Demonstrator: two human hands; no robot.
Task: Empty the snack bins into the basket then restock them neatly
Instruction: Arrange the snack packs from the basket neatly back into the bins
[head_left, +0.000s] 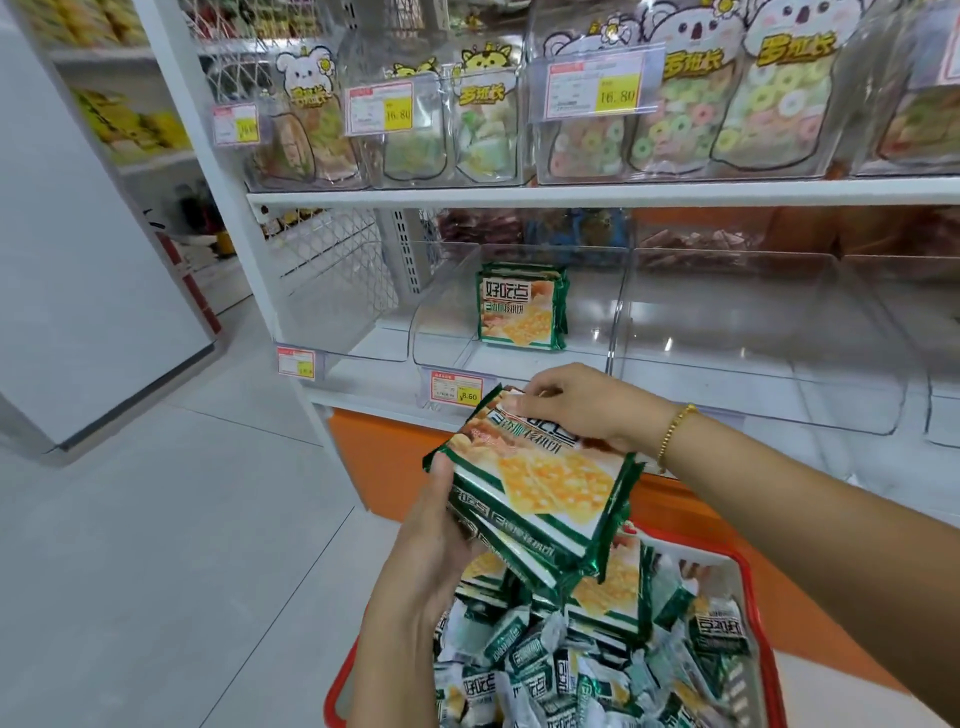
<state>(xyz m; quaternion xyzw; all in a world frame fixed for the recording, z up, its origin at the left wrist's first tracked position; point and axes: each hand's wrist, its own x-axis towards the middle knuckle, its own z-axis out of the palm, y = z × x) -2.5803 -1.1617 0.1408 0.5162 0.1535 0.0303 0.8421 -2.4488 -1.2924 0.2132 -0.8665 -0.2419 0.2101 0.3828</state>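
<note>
Basket (337, 696) full of loose packs (524, 654); left grip (431, 545) curls round stack (519, 553), right grip (587, 405) pinches top pack (550, 478). Upright packs (519, 312) in clear bin (441, 317).

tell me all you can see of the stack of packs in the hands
The stack is a few flat, glossy plastic packs, green-edged with a white band, printed writing and a cracker picture. It is tilted, face up, over the basket. The left hand grips its lower left side; the right hand pinches its top edge.
</note>
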